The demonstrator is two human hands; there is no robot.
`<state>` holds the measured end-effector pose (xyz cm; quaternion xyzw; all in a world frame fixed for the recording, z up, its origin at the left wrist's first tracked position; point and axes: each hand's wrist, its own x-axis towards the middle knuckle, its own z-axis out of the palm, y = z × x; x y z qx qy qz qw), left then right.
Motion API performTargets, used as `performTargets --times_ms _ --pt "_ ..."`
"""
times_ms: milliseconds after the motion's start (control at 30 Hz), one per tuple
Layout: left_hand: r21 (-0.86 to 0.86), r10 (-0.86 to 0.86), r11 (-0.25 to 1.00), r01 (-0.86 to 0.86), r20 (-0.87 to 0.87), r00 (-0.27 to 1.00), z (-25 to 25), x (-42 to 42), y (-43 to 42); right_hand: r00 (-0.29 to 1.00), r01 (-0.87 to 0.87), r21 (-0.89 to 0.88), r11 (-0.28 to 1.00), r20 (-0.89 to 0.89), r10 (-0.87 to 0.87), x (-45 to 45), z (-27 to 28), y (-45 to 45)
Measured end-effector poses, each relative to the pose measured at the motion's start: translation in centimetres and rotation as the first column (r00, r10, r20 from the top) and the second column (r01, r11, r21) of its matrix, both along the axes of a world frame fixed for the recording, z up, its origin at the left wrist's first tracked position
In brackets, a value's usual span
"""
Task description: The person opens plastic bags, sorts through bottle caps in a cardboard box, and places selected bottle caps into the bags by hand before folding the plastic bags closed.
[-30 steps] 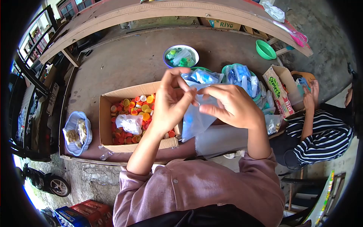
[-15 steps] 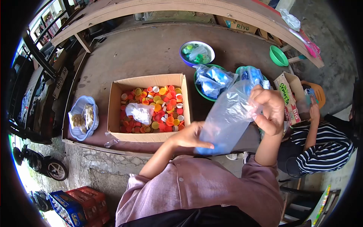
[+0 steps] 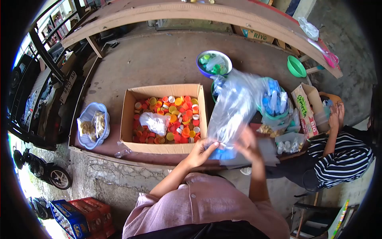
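On the left of the table (image 3: 139, 51), a blue tray (image 3: 94, 108) is filled with small clear packs. To its right, a carton (image 3: 163, 148) is set open, heaped with red, orange, yellow and white caps (image 3: 175, 109), on which a white bag (image 3: 155, 122) is laid.

Just right of the carton, the near end of a clear bag (image 3: 230, 107) is grasped by the left hand (image 3: 199, 153), its thumb pressed over the plastic. The clear bag is held over the table's near edge. Its long axis is pointed away from the body, the far end tipped a little to the right and spread in front of the basins. Blue pieces (image 3: 223, 154) are seen at the near end. Behind the far end, a purple bowl (image 3: 200, 67) is partly covered.

The right hand (image 3: 250, 145) is blurred beside the near end; whether its fingers are closed on the plastic cannot be told.

Farther right, blue packs (image 3: 274, 99) are piled in a green basin (image 3: 270, 115). Beyond them, a printed box (image 3: 304, 113) is placed near a co-worker's hands (image 3: 337, 111).
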<state>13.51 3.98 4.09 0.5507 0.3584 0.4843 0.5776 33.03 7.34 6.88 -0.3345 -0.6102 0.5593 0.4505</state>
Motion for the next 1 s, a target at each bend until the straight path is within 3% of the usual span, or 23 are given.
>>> performTargets --times_ms 33,67,200,233,300,333,433,500,567,600,667,700,767,833,933,1000 --pt "0.008 -0.006 1.0 0.007 -0.121 0.993 0.7 -0.8 0.0 0.998 -0.052 -0.087 0.995 0.025 0.054 -0.6 -1.4 -0.8" --pt "0.074 0.047 0.997 -0.038 -0.128 0.991 -0.2 -1.0 0.3 0.996 -0.061 -0.107 0.992 0.063 0.068 -1.7 -1.0 -1.5" --pt "0.241 0.225 0.952 -0.189 -0.131 0.966 -1.1 -1.9 0.8 0.999 -0.037 0.014 0.999 -0.025 0.037 -3.2 -3.5 -1.5" --pt "0.252 0.227 0.949 -0.19 -0.13 0.965 -1.1 -2.1 0.8 0.999 0.042 0.005 0.999 -0.019 -0.041 -3.3 -4.4 -1.2" --pt "0.169 0.289 0.949 -0.267 -0.12 0.95 -1.2 -2.6 0.9 0.976 0.19 -0.066 0.98 -0.096 -0.196 -4.0 -3.4 -0.8" --pt "0.089 0.252 0.967 -0.239 -0.187 0.95 -0.9 -3.0 0.8 0.97 0.193 -0.122 0.974 -0.126 -0.208 -4.0 -3.4 -0.6" --pt "-0.038 0.218 0.973 -0.226 -0.16 0.963 -1.4 -3.1 0.7 0.964 0.181 -0.191 0.965 -0.161 -0.213 -4.6 -3.2 -0.6" --pt "-0.012 0.275 0.961 -0.277 -0.09 0.957 -1.2 -2.6 0.8 0.965 0.169 -0.205 0.964 -0.165 -0.205 -4.8 -3.3 -0.5" --pt "0.01 0.376 0.927 -0.376 -0.029 0.926 -1.2 -2.4 1.1 0.996 0.094 -0.109 0.99 -0.001 -0.094 -4.8 -4.2 0.0" --pt "0.01 0.38 0.925 -0.38 -0.029 0.924 -1.7 -2.4 1.5 0.989 0.133 -0.151 0.98 -0.048 -0.141 -5.0 -4.8 0.3" --pt "0.002 0.355 0.934 -0.358 0.142 0.924 -3.1 -2.6 2.8 0.98 0.168 -0.074 0.983 -0.096 -0.175 -5.2 -5.0 1.5" --pt "0.002 0.364 0.93 -0.367 0.14 0.921 -3.0 -3.2 3.5 0.98 0.167 -0.022 0.986 -0.104 -0.168 -5.3 -4.6 2.4" --pt "0.052 0.279 0.959 -0.279 0.005 0.96 -2.0 -4.6 5.4 0.982 0.185 0.037 0.982 -0.035 -0.184 -5.7 -2.9 4.0" --pt "0.044 0.258 0.963 -0.265 0.116 0.959 -0.4 -5.1 6.9 0.979 0.202 0.103 0.974 -0.002 -0.203 -6.2 -1.2 5.0" --pt "0.147 0.308 0.936 -0.321 0.102 0.946 -0.6 -5.4 7.8 0.97 0.236 0.171 0.956 0.02 -0.243 -6.3 -1.9 5.5" --pt "0.105 0.327 0.943 -0.315 -0.127 0.936 -1.4 -5.3 7.0 0.959 0.27 0.177 0.946 0.033 -0.28 -6.0 -4.2 5.3"
